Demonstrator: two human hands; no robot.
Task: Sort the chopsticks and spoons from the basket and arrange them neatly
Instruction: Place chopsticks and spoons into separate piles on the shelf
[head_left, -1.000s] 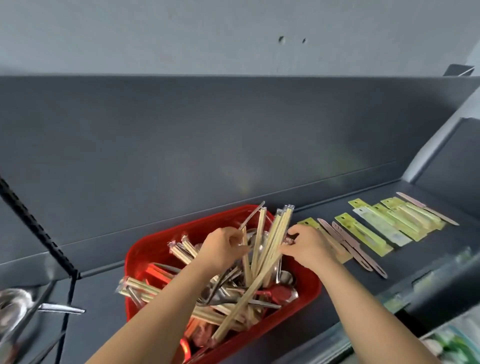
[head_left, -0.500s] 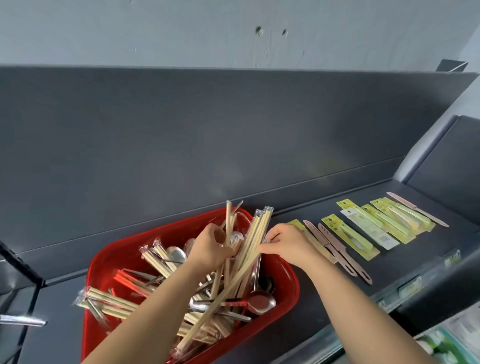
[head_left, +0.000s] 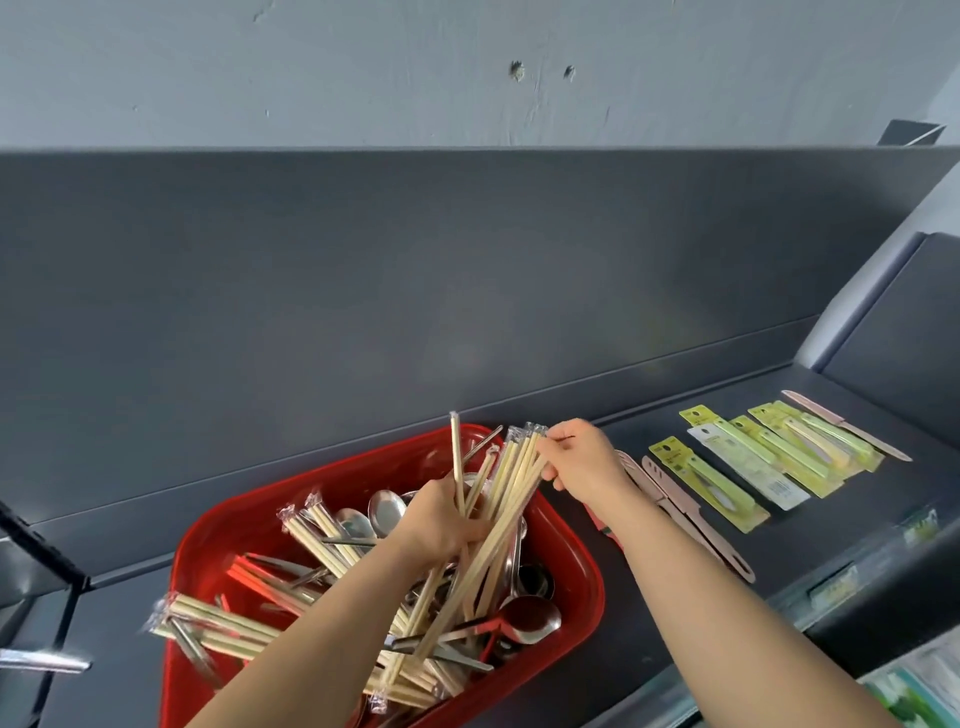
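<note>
A red plastic basket (head_left: 582, 582) sits on the dark shelf, full of wrapped bamboo chopsticks (head_left: 218, 623), red chopstick packs (head_left: 260, 574) and metal spoons (head_left: 530, 621). My left hand (head_left: 441, 519) is closed around the middle of a bundle of wrapped chopsticks (head_left: 511, 483) that stands tilted up out of the basket. My right hand (head_left: 582, 457) pinches the top ends of the same bundle over the basket's far right corner. One chopstick pair (head_left: 456, 457) sticks up nearly straight beside the bundle.
Right of the basket, pink utensils (head_left: 691, 514) and several green and yellow packaged items (head_left: 727, 478) lie in a row on the shelf (head_left: 649, 613). A dark back panel (head_left: 467, 286) rises behind. A black rack and metal hook (head_left: 41, 665) are at the left.
The bundle has been raised steeper out of the basket, with one pair now standing almost upright. My right hand has moved up to the bundle's top ends. The view shifted slightly.
</note>
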